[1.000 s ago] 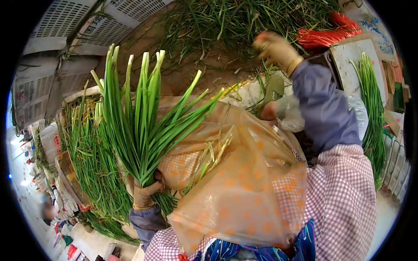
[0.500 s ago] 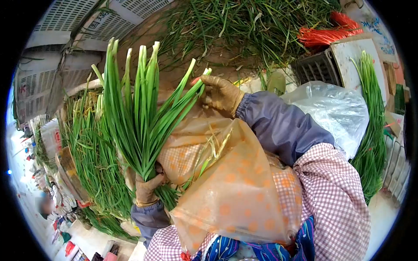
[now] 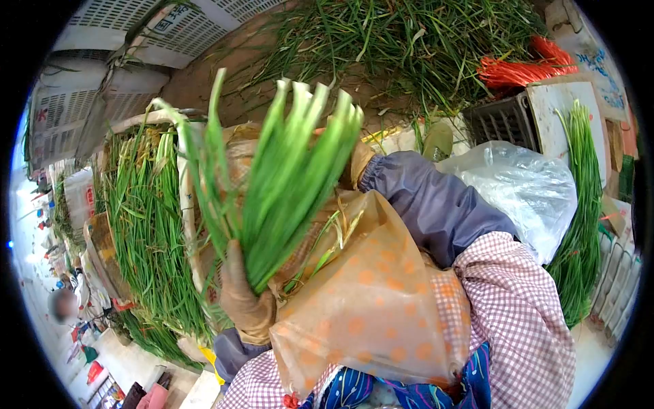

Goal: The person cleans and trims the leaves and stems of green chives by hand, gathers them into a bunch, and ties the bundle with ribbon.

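Observation:
My left hand (image 3: 246,303), in a tan glove, grips a fan of green leafy stalks (image 3: 289,184) near their lower part, pale ends up and blurred by motion. My right hand (image 3: 360,163), gloved too, is behind the right edge of that bunch; the stalks hide its fingers. A translucent orange-dotted plastic apron (image 3: 381,293) covers my lap, and a few pale yellowish stalks (image 3: 340,228) lie on it.
Long green stalks fill a container (image 3: 146,225) at left. Loose leaves (image 3: 415,48) are heaped on the floor ahead. At right are red strings (image 3: 524,71), a dark crate (image 3: 503,126), a clear plastic bag (image 3: 521,187) and another green bunch (image 3: 580,225). White crates (image 3: 68,112) stand upper left.
My right hand has come in from the upper right to the bunch and is now behind it. The stalks have spread and shifted right, and my left hand has turned and moved slightly lower.

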The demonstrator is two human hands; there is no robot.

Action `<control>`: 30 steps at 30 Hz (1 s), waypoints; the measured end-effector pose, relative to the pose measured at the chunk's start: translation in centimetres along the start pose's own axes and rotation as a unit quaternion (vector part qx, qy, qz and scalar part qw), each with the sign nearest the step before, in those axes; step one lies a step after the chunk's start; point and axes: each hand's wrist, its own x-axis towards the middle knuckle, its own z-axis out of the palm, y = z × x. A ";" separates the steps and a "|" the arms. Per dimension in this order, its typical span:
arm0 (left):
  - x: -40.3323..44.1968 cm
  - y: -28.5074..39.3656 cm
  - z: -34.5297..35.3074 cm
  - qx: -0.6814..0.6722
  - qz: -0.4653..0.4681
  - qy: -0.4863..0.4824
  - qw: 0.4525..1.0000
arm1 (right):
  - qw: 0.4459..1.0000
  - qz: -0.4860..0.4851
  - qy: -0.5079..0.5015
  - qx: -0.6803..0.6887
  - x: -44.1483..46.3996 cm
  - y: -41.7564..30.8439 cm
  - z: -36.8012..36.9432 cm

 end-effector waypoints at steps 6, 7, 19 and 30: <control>-1.9 -0.2 -0.3 0.221 0.142 -0.144 0.954 | 0.989 0.009 -0.129 0.074 0.3 -1.2 2.7; -2.1 -0.2 -0.9 0.222 0.139 -0.145 0.954 | 0.987 0.008 -0.140 0.081 0.0 -1.5 3.2; 11.7 -1.4 -4.3 -0.308 0.024 0.011 0.951 | 0.975 0.002 -0.208 0.077 -1.2 -3.3 5.6; 12.1 3.3 5.6 -0.582 -0.275 -0.361 0.675 | 0.976 0.024 -0.091 -0.194 -6.1 -7.1 9.1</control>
